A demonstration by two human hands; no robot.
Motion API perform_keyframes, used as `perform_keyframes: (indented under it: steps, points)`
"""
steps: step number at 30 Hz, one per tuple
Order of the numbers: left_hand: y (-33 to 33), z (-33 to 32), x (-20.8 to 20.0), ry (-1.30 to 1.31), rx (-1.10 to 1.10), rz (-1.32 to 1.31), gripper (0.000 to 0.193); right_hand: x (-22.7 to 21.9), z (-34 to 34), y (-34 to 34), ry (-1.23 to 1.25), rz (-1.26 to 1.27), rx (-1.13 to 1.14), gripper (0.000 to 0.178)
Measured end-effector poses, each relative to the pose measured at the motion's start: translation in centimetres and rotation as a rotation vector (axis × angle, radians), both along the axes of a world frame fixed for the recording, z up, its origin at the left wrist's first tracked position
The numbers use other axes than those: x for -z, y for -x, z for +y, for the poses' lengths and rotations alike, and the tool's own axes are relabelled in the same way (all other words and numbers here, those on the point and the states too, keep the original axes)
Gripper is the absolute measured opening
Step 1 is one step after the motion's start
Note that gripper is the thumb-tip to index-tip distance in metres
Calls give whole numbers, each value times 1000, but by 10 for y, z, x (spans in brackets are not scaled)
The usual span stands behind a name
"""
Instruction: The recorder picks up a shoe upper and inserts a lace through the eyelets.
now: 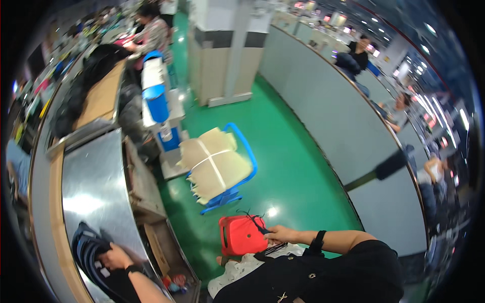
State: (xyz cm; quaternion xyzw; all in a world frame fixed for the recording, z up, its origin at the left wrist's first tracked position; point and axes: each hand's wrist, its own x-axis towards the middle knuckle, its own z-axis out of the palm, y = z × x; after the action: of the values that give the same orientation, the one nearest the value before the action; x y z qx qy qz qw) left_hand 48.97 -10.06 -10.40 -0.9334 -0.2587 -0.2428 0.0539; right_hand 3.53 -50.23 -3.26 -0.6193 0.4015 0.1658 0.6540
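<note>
My left hand (116, 256) is closed on a stack of dark, folded cloth pieces (87, 252) at the lower left; its fingertips are partly hidden against the cloth. Small white tags show beside the fingers. This stack rests on a shiny metal tabletop (91, 174). Over the edge of a red plastic stool (236, 237), my right hand (281, 235) grips a bunch of thin black cords (258, 224), whose loose ends stick out toward the far left. Blur leaves their exact kind unclear.
Beyond the stool stands a blue trolley (247, 156) carrying a beige bundle (217, 164) tied with white strap. Ahead are a pillar (222, 65) and a white stand with blue bins (155, 103). A grey partition (328, 106) runs along the right. People work farther off.
</note>
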Motion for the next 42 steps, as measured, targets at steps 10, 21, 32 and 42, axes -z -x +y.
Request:
perform_keyframes:
  steps: [10, 21, 32, 42]
  points:
    - [113, -29, -14, 867, 1051, -95, 74, -48, -24, -2, -232, -160, -294, 22]
    - [416, -211, -76, 741, 1529, 911, 28, -144, -120, -1, -585, -389, -950, 20]
    - [534, -83, -13, 402, 1096, 1248, 61, 92, -152, 110, 488, -347, -1392, 26]
    - [641, 39, 108, 799, 604, 882, 41, 208, -52, 161, 203, 276, -1057, 39]
